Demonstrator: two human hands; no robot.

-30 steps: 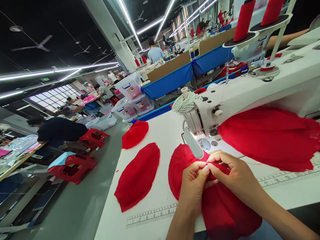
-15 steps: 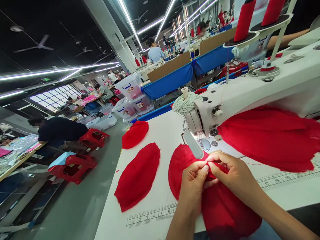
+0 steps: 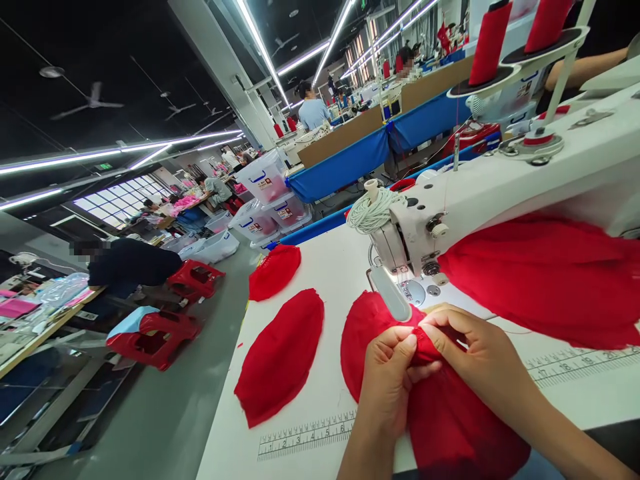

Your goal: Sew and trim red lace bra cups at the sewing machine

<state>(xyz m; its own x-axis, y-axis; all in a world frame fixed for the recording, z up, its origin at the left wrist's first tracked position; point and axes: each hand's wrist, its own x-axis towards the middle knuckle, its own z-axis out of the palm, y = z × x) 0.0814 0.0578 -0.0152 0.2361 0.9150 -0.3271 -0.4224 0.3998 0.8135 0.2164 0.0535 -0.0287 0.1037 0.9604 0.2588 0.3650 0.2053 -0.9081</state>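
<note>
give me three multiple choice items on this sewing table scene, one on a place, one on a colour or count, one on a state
1. Where do the two loose oval fabric pieces lie?
A. left of the hands on the table
B. on top of the sewing machine
C. on the floor

2. What colour are the thread cones on the stand?
A. white
B. red
C. blue

3. How do the hands hold the red fabric?
A. flat, palms down
B. apart, not touching it
C. both pinching its edge

Answers:
1 A: the near oval piece and the far oval piece lie on the white table, left of the hands.
2 B: each thread cone is red.
3 C: the left hand and right hand pinch the red fabric just before the sewing machine.
</note>
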